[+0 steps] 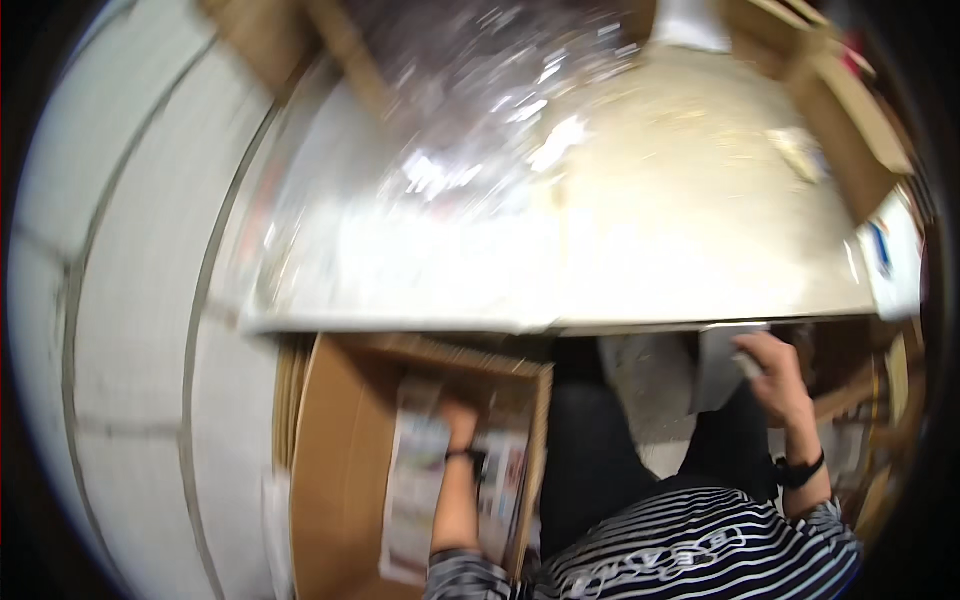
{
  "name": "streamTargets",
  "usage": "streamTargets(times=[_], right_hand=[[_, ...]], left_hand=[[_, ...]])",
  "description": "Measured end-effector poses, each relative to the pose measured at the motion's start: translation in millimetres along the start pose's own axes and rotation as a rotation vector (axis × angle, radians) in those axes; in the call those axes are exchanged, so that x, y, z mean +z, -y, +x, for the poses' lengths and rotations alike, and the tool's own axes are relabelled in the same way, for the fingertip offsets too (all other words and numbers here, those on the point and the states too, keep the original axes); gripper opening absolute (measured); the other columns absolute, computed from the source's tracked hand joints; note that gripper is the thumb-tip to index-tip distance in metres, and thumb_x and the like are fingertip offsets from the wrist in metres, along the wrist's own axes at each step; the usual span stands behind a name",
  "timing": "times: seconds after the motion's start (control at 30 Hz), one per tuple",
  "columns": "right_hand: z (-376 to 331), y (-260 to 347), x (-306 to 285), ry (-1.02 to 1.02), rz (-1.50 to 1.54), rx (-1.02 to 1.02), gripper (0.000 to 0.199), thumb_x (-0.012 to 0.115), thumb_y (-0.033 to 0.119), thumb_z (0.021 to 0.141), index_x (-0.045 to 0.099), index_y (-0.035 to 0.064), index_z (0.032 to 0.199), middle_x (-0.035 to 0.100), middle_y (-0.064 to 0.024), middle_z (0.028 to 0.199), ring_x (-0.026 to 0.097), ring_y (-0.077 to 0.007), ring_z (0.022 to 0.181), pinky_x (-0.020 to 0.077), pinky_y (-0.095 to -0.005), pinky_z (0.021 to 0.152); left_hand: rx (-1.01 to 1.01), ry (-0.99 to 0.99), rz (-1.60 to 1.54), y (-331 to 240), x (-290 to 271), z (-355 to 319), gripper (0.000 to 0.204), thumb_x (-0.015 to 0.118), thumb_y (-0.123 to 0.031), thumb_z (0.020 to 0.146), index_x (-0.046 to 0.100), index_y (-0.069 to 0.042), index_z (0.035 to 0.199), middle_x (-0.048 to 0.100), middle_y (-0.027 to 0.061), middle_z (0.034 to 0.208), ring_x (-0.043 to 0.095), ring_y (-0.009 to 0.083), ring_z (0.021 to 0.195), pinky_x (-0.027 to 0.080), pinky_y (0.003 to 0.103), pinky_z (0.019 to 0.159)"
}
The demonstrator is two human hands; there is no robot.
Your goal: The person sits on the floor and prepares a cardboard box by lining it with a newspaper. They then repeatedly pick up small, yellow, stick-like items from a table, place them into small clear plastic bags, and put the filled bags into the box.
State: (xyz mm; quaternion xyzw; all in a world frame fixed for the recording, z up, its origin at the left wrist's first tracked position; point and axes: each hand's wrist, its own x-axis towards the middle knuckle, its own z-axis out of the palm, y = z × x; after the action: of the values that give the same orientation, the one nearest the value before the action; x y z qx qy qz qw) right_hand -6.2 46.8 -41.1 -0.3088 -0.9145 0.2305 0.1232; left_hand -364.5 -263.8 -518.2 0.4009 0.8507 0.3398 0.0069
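Observation:
My left arm reaches down into an open cardboard box [340,470] beside my left leg. Inside it lie printed sheets or packages [410,500], and my left hand [460,418] is over them near the box's far end, its fingers too blurred to read. My right hand [778,372], closed, grips the edge of a flat grey sheet [722,368] just below the table's front edge. The sheet hangs down over my right leg.
In front of me stretches a pale table [690,240] with a heap of shiny clear plastic [480,110] at its back left. Another cardboard box [840,120] stands at the right. Folded cardboard [290,410] leans between the box and the white wall [120,300].

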Motion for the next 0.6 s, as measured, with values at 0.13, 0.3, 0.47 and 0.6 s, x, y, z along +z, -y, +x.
streamTargets(times=[0.13,0.3,0.47,0.6], right_hand=[[19.3,3.6,-30.5,-0.007,0.008,-0.116,0.027,0.061,-0.002,0.077,0.062,0.0007,0.104,0.064,-0.0170,0.097,0.063,-0.0345,0.086,0.0520,-0.0370,0.076],[112.1,-81.9,-77.6,-0.162,-0.045,-0.089,0.036,0.062,0.004,0.081,0.060,0.0050,0.117,0.065,-0.0179,0.103,0.063,-0.0297,0.082,0.0499,-0.0374,0.078],[307.6,-194.8,-103.2,-0.152,-0.528,0.634,0.062,0.042,0.046,0.094,0.031,0.0104,0.143,0.044,-0.0252,0.135,0.040,-0.0396,0.127,0.0353,-0.0666,0.096],[351.5,-116.3,-57.5,0.105,-0.309,0.705,0.071,0.036,0.062,0.090,0.024,0.0208,0.147,0.027,-0.0228,0.148,0.027,-0.0510,0.132,0.0258,-0.0749,0.096]], left_hand=[[-0.649,-0.081,0.028,-104.2,-136.6,42.9,0.028,0.052,0.002,0.079,0.056,0.009,0.106,0.061,0.0223,0.103,0.058,0.0326,0.098,0.045,0.039,0.087],[-0.327,-0.442,-0.467,-222.2,-269.7,115.5,0.012,0.050,0.000,0.092,0.061,0.001,0.094,0.064,0.0062,0.089,0.061,0.0130,0.083,0.050,0.025,0.072],[-0.006,-0.202,-0.305,-335.0,-286.7,217.6,0.012,0.057,-0.004,0.087,0.061,0.002,0.098,0.063,0.0097,0.089,0.060,0.0160,0.081,0.050,0.027,0.072],[0.254,-0.152,0.089,-387.2,-240.3,287.2,0.024,0.066,-0.010,0.081,0.061,-0.002,0.103,0.058,0.0136,0.106,0.055,0.0322,0.100,0.048,0.040,0.078]])
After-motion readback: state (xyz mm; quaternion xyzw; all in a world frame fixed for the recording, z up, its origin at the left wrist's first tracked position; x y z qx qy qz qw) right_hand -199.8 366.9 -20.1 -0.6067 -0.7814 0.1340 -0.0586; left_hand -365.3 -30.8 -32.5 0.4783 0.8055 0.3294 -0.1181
